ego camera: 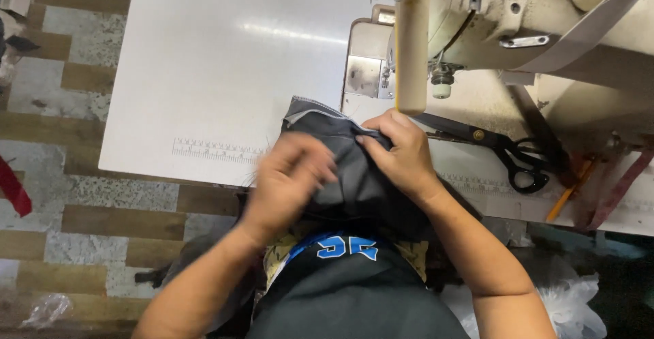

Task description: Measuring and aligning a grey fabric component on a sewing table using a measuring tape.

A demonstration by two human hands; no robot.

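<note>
A piece of dark grey fabric with a pale stitched edge lies over the front edge of the white sewing table. My left hand is blurred and rests on the fabric's left side, fingers curled into the cloth. On the right side my right hand pinches the fabric near its upper fold. Just beyond my right hand stands the cream sewing machine with its needle area.
Black-handled scissors lie on the table right of my right hand, beside an orange pencil. A cream thread cone hangs ahead. White plastic bags sit low right. Patterned wood-and-stone floor lies left.
</note>
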